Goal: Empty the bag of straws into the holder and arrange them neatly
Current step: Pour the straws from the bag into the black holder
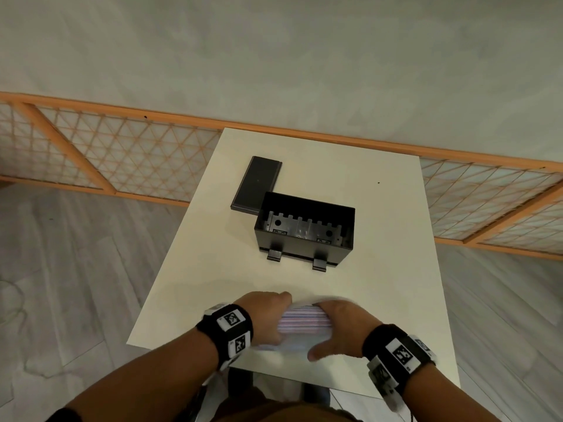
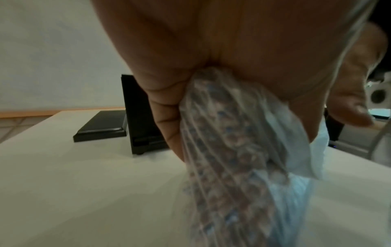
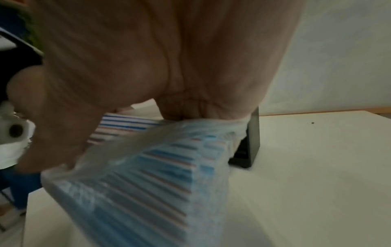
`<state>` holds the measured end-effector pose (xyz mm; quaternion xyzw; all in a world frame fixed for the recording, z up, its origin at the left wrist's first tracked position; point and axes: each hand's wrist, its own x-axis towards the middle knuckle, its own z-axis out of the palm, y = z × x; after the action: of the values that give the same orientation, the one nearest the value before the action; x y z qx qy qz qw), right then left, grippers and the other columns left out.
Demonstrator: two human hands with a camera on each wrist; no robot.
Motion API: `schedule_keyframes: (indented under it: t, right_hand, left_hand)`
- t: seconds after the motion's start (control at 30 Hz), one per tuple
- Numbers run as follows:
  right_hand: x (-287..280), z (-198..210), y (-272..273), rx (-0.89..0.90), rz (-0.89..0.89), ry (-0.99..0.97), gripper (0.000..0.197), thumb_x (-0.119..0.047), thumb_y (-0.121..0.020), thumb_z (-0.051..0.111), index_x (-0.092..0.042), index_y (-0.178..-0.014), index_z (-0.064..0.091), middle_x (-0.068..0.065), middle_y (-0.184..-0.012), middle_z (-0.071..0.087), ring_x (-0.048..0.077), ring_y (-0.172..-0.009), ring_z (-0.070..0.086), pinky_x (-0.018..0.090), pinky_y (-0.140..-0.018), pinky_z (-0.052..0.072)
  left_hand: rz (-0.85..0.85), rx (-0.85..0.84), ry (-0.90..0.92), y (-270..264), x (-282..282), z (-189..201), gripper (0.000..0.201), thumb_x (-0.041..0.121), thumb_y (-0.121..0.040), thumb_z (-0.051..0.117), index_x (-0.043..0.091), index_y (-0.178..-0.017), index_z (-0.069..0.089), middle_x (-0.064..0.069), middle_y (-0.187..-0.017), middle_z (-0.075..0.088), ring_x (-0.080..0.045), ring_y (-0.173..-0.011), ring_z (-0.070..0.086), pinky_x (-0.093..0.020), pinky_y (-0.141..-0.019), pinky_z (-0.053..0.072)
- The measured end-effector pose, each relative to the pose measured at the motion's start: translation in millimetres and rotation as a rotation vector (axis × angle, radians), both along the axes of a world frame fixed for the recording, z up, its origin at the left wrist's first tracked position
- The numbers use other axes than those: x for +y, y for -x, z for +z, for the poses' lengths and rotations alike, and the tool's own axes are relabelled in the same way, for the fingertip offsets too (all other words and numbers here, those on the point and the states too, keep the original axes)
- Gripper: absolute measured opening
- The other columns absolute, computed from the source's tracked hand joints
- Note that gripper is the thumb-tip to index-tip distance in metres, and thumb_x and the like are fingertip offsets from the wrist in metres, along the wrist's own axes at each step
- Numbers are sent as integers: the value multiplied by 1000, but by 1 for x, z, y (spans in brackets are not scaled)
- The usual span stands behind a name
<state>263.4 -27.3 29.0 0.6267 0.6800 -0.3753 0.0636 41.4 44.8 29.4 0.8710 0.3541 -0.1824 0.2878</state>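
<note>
Now | left hand (image 1: pixel 268 312) clutches bag of straws (image 1: pixel 304 325) | right hand (image 1: pixel 338 330) grips opposite end, fingers curled

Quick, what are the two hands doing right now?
Left hand: gripping one end of the bag of straws.
Right hand: gripping the other end of the same bag.

White table (image 1: pixel 380 300) against orange lattice screen (image 1: pixel 122 153); grey wood-plank floor (image 1: pixel 76 269), plain pale wall (image 1: pixel 274 56), dim light

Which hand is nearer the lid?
Left. The left hand grips the bag almost straight below the lid; the right hand grips it farther right.
</note>
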Motion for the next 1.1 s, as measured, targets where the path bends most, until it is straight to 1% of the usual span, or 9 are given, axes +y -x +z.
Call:
schedule_keyframes:
  t: [0.13, 0.27, 0.4, 0.5, 0.57, 0.7, 0.8, 0.93, 1.1]
  right_hand:
    - [5, 13, 1, -119, 68, -100, 79, -70, -57, 74, -40, -127, 53, -16, -115, 66, 11, -105, 61, 31, -99, 47]
    - [12, 43, 0, 2, 49, -99, 53, -61, -61, 76, -37, -105, 56, -15, -94, 64, 8, -85, 59, 21, -76, 48]
    - [17, 88, 0, 236, -34, -91, 47, -55, -64, 83, -33, -99, 60, -12, -94, 65, 4, -83, 61, 21, -72, 52]
    - [23, 116, 2, 439, -134, -65, 52, -48, -67, 90, -32, -110, 67, -10, -103, 71, 5, -93, 68, 30, -84, 58]
    - [30, 133, 5, 544, -209, -86, 51, -39, -70, 92, -32, -115, 69, -9, -108, 74, 9, -99, 71, 31, -89, 58]
    - [55, 151, 18, 706, -362, -179, 45, -28, -76, 90, -26, -116, 71, -7, -108, 77, 10, -100, 73, 31, -90, 59]
    - [77, 149, 34, 791, -422, -222, 46, -25, -78, 89, -23, -120, 69, -6, -111, 77, 12, -102, 73, 38, -93, 59]
    - [97, 142, 50, 886, -456, -241, 49, -23, -82, 85, -23, -127, 65, -2, -116, 75, 14, -109, 71, 40, -97, 58]
    - [119, 130, 43, 1113, -502, -54, 60, -40, -94, 70, -22, -147, 47, 3, -138, 64, 22, -130, 59, 50, -112, 44]
  left_hand:
    - [48, -52, 114, 3, 6, 41, 73, 38, -77, 75, 27, -136, 34, 0, -99, 65, -20, -79, 64, -39, -71, 58]
    - [162, -170, 153, 19, 19, 84, 103, 47, -72, 77, 43, -152, 13, 5, -106, 64, -15, -83, 64, -38, -76, 58]
    - [370, -425, 298, 46, 36, 138, 110, 59, -67, 86, 51, -152, 18, 11, -124, 62, -6, -103, 66, -28, -95, 55]
    - [604, -813, 581, 71, 54, 154, 93, 62, -74, 80, 40, -152, 34, -6, -126, 69, -23, -117, 66, -49, -109, 46]
    - [744, -1082, 762, 82, 56, 147, 106, 72, -66, 79, 28, -153, 37, -18, -140, 60, -38, -130, 56, -57, -113, 38]
    - [876, -1271, 872, 59, 39, 131, 127, 77, -49, 84, 16, -151, 39, -16, -144, 57, -34, -131, 57, -47, -101, 51]
    - [796, -1274, 802, 27, 38, 119, 104, 56, -71, 86, 12, -152, 38, -15, -142, 59, -34, -130, 57, -45, -100, 52]
    - [914, -1337, 759, 5, 62, 108, 61, 18, -86, 77, 9, -143, 53, -18, -135, 65, -36, -127, 60, -44, -100, 53]
    - [1026, -1303, 739, 2, 107, 102, 60, 12, -83, 81, 10, -138, 58, -21, -130, 66, -38, -121, 63, -55, -103, 50]
